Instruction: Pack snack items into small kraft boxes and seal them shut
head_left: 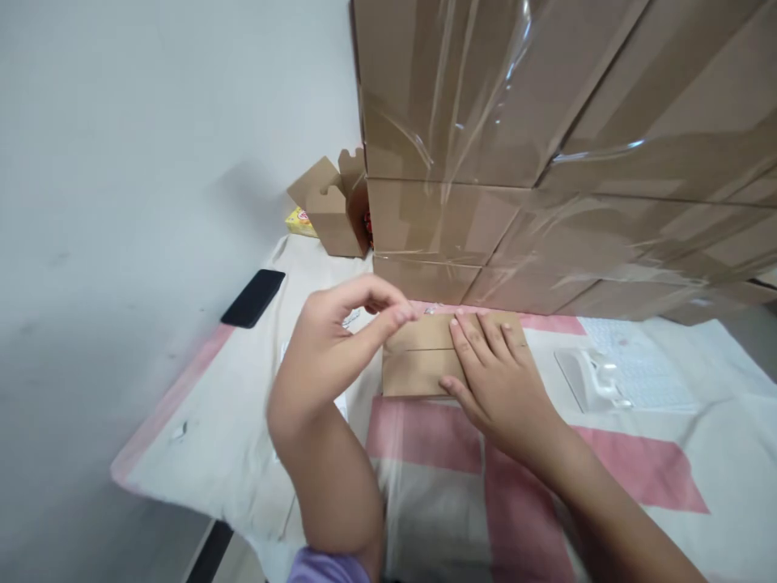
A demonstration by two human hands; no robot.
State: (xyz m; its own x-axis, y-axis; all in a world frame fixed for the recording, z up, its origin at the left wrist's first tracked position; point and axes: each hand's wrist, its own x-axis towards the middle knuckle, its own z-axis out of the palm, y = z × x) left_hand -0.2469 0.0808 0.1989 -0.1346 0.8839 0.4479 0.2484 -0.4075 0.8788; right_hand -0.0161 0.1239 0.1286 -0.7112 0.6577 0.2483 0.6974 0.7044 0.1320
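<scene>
A flat brown cardboard box [418,368] with a seam along its top lies on the cloth-covered table. My right hand [494,360] rests palm down on the right part of this box, fingers stretched out. Above the box's left end, my left hand [346,332] is bent at the wrist, thumb and index fingertips pinched together. Whatever the pinch holds, if anything, is too small to make out. Partly hidden behind the left hand and forearm are white papers with printing.
Large taped cardboard boxes [449,219] are stacked along the back. An open carton [333,219] and a yellow packet [299,223] stand at the back left, near a black phone [253,298]. To the right, a white plastic holder [592,379] sits by a printed sheet [643,364].
</scene>
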